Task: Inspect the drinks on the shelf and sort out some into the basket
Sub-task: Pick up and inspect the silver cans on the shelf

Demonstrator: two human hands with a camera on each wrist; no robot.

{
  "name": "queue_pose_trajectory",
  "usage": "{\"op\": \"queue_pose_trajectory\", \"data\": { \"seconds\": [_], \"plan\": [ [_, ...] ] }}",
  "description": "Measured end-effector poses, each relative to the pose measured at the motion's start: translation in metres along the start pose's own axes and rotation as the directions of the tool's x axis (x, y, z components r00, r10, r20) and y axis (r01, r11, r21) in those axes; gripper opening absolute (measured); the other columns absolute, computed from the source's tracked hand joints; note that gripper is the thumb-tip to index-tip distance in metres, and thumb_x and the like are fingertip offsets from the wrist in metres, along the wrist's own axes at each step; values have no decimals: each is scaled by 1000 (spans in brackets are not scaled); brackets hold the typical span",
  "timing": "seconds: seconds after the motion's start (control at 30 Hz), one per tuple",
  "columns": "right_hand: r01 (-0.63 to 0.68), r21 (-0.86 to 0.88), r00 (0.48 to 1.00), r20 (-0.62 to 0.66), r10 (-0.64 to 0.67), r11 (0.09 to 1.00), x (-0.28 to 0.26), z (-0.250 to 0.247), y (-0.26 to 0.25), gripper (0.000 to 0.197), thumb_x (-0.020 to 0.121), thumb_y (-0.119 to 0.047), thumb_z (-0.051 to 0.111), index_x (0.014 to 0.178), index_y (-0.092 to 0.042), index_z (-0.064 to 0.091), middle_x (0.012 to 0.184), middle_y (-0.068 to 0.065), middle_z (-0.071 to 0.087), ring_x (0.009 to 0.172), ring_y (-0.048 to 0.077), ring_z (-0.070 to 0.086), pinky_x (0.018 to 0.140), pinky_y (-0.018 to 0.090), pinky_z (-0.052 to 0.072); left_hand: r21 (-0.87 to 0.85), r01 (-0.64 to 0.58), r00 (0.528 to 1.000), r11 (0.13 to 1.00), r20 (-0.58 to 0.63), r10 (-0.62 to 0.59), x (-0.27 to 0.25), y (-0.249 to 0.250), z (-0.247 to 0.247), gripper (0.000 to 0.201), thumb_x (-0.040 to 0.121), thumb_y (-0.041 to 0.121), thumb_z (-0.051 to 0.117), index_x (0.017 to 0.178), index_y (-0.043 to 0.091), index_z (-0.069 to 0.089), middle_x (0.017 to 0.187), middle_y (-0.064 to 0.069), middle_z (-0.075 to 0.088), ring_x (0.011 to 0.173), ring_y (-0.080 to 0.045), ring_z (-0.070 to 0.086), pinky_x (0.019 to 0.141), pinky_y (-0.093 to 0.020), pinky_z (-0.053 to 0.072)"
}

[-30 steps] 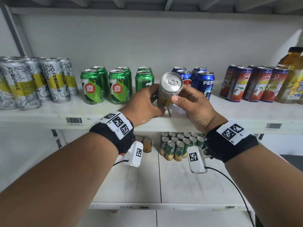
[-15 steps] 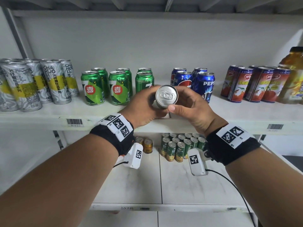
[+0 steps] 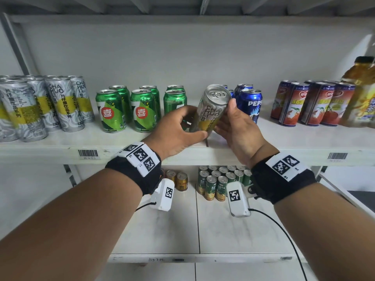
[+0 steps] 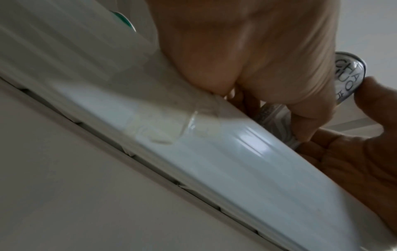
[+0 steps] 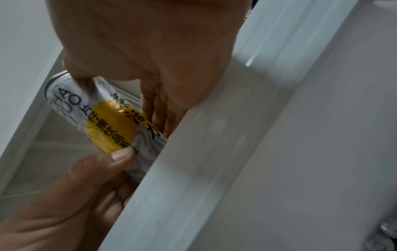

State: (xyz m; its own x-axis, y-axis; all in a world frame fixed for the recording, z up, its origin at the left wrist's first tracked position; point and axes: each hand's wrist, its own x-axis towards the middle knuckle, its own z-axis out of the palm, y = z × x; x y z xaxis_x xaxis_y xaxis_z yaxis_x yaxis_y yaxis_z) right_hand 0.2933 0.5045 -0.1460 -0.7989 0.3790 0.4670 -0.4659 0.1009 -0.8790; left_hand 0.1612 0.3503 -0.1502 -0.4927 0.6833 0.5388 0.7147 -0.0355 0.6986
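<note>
White shelf boards (image 3: 60, 147) face you: silver-and-yellow cans (image 3: 30, 110) far left, green cans (image 3: 125, 108), blue Pepsi cans (image 3: 250, 104), red cans (image 3: 312, 102), and what looks like a tea bottle (image 3: 361, 92) far right. Small cans (image 3: 219, 179) crowd the lower shelf (image 3: 162, 230). Your left hand (image 3: 178, 130) and right hand (image 3: 237, 128) both grasp a tilted silver can (image 3: 211, 110) above the upper shelf's near edge.

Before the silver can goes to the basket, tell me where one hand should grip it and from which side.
Grip the silver can round its mid-body, over the yellow band, coming from the right, where the right hand already cups it. The can tilts, top toward the camera, so a wrap round the straight wall likely holds better than the left hand pinching low.
</note>
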Motion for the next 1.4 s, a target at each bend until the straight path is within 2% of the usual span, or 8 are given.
{"op": "queue_pose_trajectory", "data": {
  "seconds": [0.1, 0.23, 0.5, 0.77, 0.87, 1.03, 1.23, 1.4],
  "plan": [
    [5, -69, 1000, 30, -2, 998, 0, -3, 3, 39, 100, -35, 64, 125, -5, 67, 123, 17, 74, 119, 36, 69, 108, 50, 53, -124, 40, 998, 991, 48, -34, -1, 2, 0, 57, 73, 54, 88, 121, 29, 72, 115, 10, 80, 105, -12, 77, 93, -42, 65],
    [-23, -108, 999, 44, 28, 994, 2, -5, 6, 22, 99, -8, 69, 120, -10, 68, 115, 11, 77, 105, 28, 74, 100, 48, 59, -193, 53, 997, 980, 70, -40, 0, -2, 1, 47, 85, 40, 83, 121, 12, 73, 114, -7, 81, 109, -29, 78, 99, -57, 62],
    [-41, -105, 999, -23, 38, 994, 1, -1, 6, 24, 94, -13, 76, 117, -11, 70, 109, 12, 79, 95, 22, 76, 83, 35, 61, -218, 85, 993, 972, 95, -66, -1, 4, 2, 50, 73, 49, 86, 116, 26, 73, 116, 1, 82, 111, -22, 78, 102, -53, 62],
    [-46, -321, 998, -48, 32, 946, 9, -3, -28, 39, 88, -18, 84, 120, -6, 65, 110, 11, 78, 100, 25, 77, 88, 43, 63, -157, 172, 977, 973, 156, -147, 10, 24, 7, 57, 57, 37, 96, 107, 19, 75, 101, 0, 84, 93, -22, 82, 83, -44, 68],
    [23, -564, 994, -72, -77, 825, 11, -18, -58, 49, 82, -37, 88, 118, -15, 63, 103, 1, 76, 96, 19, 75, 85, 41, 63, -98, 119, 977, 988, 191, -99, 21, 43, 26, 39, 69, 26, 98, 102, 16, 79, 98, 2, 84, 92, -16, 82, 82, -32, 66],
    [110, -843, 972, -19, -235, 526, 14, -62, -112, 64, 79, -36, 85, 134, -26, 54, 94, -7, 66, 80, 4, 64, 68, 13, 49, -57, 65, 971, 996, 233, -50, 57, 82, 68, 23, 78, 10, 92, 97, 13, 80, 93, -2, 84, 90, -21, 81, 87, -40, 66],
    [46, -972, 970, -13, -245, 231, 16, -125, -146, 40, 82, -39, 79, 112, -18, 62, 104, 5, 64, 92, 26, 61, 75, 34, 49, 142, -4, 967, 990, 251, -32, 100, 119, 119, 35, 83, 25, 87, 114, 13, 76, 108, -5, 81, 103, -31, 78, 97, -49, 63],
    [-38, -996, 986, -51, -159, 83, 19, -173, -146, 24, 90, -37, 72, 103, -18, 65, 97, 4, 61, 87, 25, 56, 70, 29, 39, 498, -172, 976, 850, 202, 80, 123, 139, 137, 21, 92, 33, 74, 108, 19, 75, 98, 8, 67, 96, -19, 66, 81, -25, 44]
  ]
}}
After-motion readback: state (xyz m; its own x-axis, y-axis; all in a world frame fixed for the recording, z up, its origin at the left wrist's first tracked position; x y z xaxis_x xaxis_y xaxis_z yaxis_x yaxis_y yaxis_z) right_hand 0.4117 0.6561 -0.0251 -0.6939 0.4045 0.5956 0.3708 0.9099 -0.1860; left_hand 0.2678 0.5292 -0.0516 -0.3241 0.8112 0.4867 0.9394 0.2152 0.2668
